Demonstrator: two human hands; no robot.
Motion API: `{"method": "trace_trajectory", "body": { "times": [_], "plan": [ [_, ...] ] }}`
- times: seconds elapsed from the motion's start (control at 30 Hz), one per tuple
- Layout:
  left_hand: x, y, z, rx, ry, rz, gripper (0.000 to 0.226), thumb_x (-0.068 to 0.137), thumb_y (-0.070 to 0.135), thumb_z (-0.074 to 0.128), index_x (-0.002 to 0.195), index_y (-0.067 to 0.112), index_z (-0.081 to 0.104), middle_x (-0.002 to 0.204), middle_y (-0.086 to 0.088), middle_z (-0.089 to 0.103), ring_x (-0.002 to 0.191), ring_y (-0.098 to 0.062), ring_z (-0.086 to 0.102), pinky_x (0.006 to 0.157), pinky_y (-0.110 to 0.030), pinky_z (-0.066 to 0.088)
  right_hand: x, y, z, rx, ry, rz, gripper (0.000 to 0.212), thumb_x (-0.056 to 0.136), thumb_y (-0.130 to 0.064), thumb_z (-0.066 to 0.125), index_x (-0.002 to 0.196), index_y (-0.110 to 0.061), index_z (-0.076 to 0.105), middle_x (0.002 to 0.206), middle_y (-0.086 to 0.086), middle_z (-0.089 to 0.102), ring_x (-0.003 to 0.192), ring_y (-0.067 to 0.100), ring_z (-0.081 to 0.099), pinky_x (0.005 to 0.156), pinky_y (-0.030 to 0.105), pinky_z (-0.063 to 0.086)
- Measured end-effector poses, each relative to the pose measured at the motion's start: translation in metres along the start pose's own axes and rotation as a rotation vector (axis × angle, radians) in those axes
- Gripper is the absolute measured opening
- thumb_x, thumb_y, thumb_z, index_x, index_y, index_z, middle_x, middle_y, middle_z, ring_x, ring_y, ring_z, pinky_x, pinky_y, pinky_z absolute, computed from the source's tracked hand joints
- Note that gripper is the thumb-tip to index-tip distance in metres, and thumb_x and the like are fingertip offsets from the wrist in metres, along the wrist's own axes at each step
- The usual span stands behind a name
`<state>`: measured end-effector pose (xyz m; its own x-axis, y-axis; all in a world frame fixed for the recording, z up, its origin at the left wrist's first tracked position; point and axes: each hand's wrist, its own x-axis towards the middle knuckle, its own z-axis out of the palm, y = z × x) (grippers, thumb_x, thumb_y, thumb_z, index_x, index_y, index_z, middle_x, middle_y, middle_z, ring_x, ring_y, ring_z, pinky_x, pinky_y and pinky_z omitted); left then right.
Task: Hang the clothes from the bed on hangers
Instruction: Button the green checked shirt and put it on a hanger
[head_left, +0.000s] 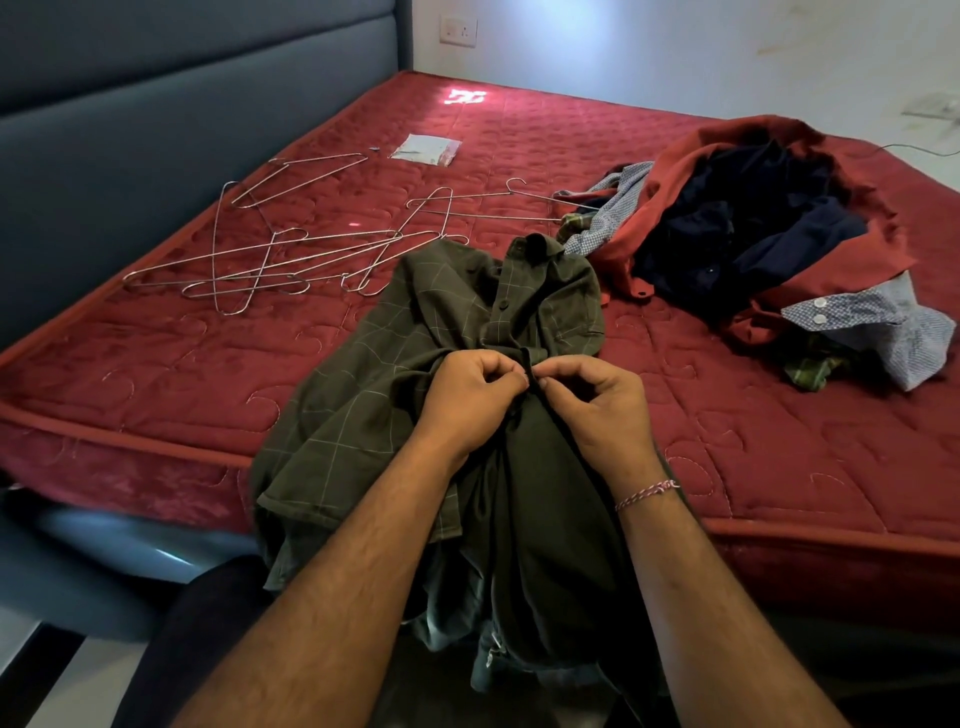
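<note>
At the far left a grey-blue padded headboard (156, 104) rises along the edge of the bed (156, 374), whose red quilted mattress fills most of the view. On the mattress near the headboard lies a loose tangle of wire hangers (270, 249), overlapping one another, with one more hanger (483, 205) lying a little further right, its end under the clothes pile. Beyond them, toward the wall, sits a small clear plastic packet (426, 149).

In the middle, an olive-green checked shirt (395, 364) lies collar-up on the mattress, its upper part flat on the bed and its lower part spilling over the near edge toward the person. The left hand (470, 402) has its grip clamped on the shirt's front edge, fingers curled and thumb pinching the fabric. Right beside it, almost touching, the right hand (597, 410) pinches the same front strip with thumb and forefinger, the other fingers curled in. A thin braided bracelet (647, 493) circles the right wrist.

To the right, well apart from the shirt, a pile of clothes (753, 234) rests on the mattress: a rust-red garment wrapped round dark navy pieces, with a blue-and-white patterned shirt (872, 317) poking out, its buttoned cuff showing.
</note>
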<state>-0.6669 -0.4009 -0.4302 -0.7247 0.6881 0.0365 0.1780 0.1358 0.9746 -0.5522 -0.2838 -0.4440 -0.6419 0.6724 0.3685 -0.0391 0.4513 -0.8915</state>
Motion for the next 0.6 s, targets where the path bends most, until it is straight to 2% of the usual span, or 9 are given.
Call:
{"method": "trace_trajectory", "body": {
  "times": [0.13, 0.33, 0.47, 0.6],
  "plan": [
    [0.0002, -0.0005, -0.0003, 0.0, -0.008, 0.006, 0.015, 0.095, 0.019, 0.07, 0.085, 0.024, 0.08, 0.083, 0.01, 0.076, 0.081, 0.0, 0.07, 0.078, -0.024, 0.053, -0.0005, -0.0024, -0.0005, 0.038, -0.009, 0.006, 0.02, 0.086, -0.003, 0.079, 0.092, -0.022, 0.08, 0.093, -0.01, 0.079, 0.094, 0.006, 0.073, 0.082, 0.015, 0.052],
    [0.0023, -0.005, -0.0018, 0.051, -0.059, 0.043, 0.014, 0.098, 0.024, 0.068, 0.088, 0.025, 0.078, 0.086, 0.007, 0.076, 0.086, -0.009, 0.071, 0.089, -0.04, 0.06, -0.0005, -0.0029, -0.0002, 0.029, -0.008, 0.026, 0.02, 0.084, -0.008, 0.083, 0.092, -0.026, 0.079, 0.093, -0.012, 0.078, 0.093, 0.005, 0.073, 0.081, 0.015, 0.053],
    [0.0053, -0.0068, -0.0034, 0.076, -0.107, 0.033, 0.012, 0.098, 0.023, 0.069, 0.089, 0.024, 0.078, 0.089, 0.005, 0.077, 0.09, -0.014, 0.073, 0.092, -0.049, 0.059, 0.0001, -0.0009, 0.0, -0.001, -0.009, 0.02, 0.022, 0.084, -0.008, 0.083, 0.094, -0.028, 0.078, 0.094, -0.011, 0.078, 0.095, 0.005, 0.073, 0.085, 0.018, 0.054],
    [0.006, -0.0066, -0.0044, 0.071, -0.116, 0.021, 0.013, 0.097, 0.021, 0.07, 0.087, 0.022, 0.079, 0.087, 0.002, 0.078, 0.09, -0.017, 0.074, 0.092, -0.05, 0.06, 0.0005, 0.0003, -0.0003, -0.034, -0.024, 0.0, 0.024, 0.086, -0.007, 0.081, 0.097, -0.028, 0.078, 0.098, -0.008, 0.077, 0.097, 0.007, 0.072, 0.087, 0.022, 0.056]
  ]
}}
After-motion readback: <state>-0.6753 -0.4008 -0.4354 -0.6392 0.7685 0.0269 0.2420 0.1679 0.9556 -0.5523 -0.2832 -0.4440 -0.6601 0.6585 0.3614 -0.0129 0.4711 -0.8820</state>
